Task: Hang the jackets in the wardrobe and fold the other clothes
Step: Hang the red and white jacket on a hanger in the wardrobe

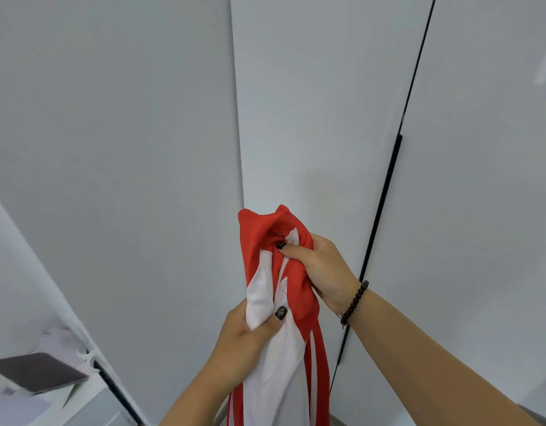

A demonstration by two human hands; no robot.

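At the lower left of the frame a dark tablet (38,372) is seen lying on a white shelf (81,401). At lower centre, the white part of a red and white jacket (284,290) is gripped by the left hand (244,336), fingers curled round the cloth. Just right, the bunched red collar is clutched by the right hand (322,265), a bead bracelet (354,302) worn at the wrist. Behind, closed wardrobe doors (327,103) are seen. The hanging step is judged in hand; next, a door must be opened and a hanger found.
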